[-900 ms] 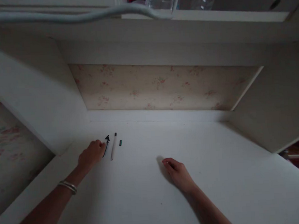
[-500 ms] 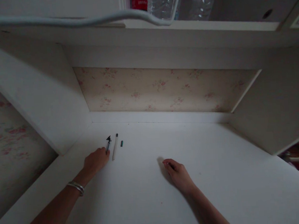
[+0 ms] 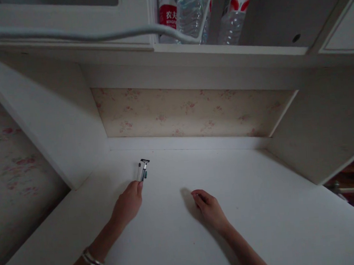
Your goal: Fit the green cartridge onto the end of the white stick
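My left hand (image 3: 128, 204) is closed around the handle of a razor (image 3: 144, 165), whose dark head points away from me. Partly covered by the razor and hand, a slim white pen-like stick (image 3: 138, 172) with a dark tip lies on the white desk (image 3: 172, 237). Just right of the razor handle shows a small dark green piece (image 3: 146, 174), too small to name. My right hand (image 3: 211, 211) is held over the middle of the desk, thumb and fingers pinched together. Whatever may be between those fingers is hidden from view.
Above the desk runs a shelf with clear plastic bottles (image 3: 234, 17), one red-labelled. A pale cable (image 3: 97, 35) crosses in front of it. Side panels (image 3: 39, 114) stand left and right, with a floral-papered wall (image 3: 169, 113) behind.
My left hand has raised the razor and brought it right, over the white stick. My right hand stays pinched in nearly the same place. The view has tilted up slightly.
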Demonstrator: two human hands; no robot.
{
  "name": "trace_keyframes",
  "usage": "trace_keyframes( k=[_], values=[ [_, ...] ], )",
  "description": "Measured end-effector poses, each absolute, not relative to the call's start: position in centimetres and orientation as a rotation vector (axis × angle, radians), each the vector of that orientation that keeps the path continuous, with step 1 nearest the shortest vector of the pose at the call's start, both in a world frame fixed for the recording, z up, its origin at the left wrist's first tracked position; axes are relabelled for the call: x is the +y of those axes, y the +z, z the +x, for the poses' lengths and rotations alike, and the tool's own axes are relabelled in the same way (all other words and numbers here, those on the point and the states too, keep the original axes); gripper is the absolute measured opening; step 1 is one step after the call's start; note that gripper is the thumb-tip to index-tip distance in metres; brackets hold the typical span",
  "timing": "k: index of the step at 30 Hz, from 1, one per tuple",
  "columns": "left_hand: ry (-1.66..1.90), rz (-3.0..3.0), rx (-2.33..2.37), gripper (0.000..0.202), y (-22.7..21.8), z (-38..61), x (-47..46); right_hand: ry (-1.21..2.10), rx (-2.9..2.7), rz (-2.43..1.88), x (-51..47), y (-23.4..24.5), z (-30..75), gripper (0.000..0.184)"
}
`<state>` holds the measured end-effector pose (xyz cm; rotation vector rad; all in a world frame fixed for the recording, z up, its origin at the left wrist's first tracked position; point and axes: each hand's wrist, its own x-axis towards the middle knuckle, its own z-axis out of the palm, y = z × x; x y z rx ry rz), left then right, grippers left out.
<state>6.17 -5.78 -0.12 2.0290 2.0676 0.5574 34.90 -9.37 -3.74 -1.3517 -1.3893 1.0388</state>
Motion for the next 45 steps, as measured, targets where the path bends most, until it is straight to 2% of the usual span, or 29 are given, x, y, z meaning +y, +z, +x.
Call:
trace_keyframes(
  k=[5, 10, 17, 22, 26, 31, 37, 41, 45],
  values=[
    [0.924, 1.831, 1.609, 0.034, -0.2, 11.6, -8.4, 1.213, -1.217, -1.177, -9.5, -1.5, 31.5, 0.04],
    [1.048, 1.678, 1.341, 0.03, -1.1, 15.7, -10.4, 1.231, -1.101, -1.069, -9.3, -1.1, 29.5, 0.041],
    [1.002, 1.613, 1.126, 0.027, -3.3, 16.9, -11.2, 1.277, -0.925, -1.027, -9.9, -2.9, 29.0, 0.044],
    [0.954, 1.659, 1.11, 0.023, -3.1, 16.6, -11.8, 1.381, -0.812, -0.95, -10.4, -3.0, 28.4, 0.037],
    [0.912, 1.662, 1.106, 0.027, -2.5, 16.1, -11.6, 1.279, -0.863, -0.986, -10.8, -2.6, 28.0, 0.037],
    [0.853, 1.311, 1.13, 0.037, -2.3, 15.1, -10.5, 1.114, -0.892, -1.054, -11.4, -2.4, 28.1, 0.037],
    [1.002, 0.922, 0.78, 0.034, -1.8, 14.4, -10.0, 1.377, -0.795, -0.933, -12.6, -2.6, 27.2, 0.036],
    [0.928, 0.778, 0.516, 0.036, -1.6, 14.5, -10.4, 1.465, -0.835, -0.876, -13.4, -2.7, 26.3, 0.038],
    [0.935, 0.691, 0.454, 0.035, -1.8, 14.3, -10.4, 1.558, -0.878, -0.848, -13.9, -2.5, 25.8, 0.04]
  ],
)
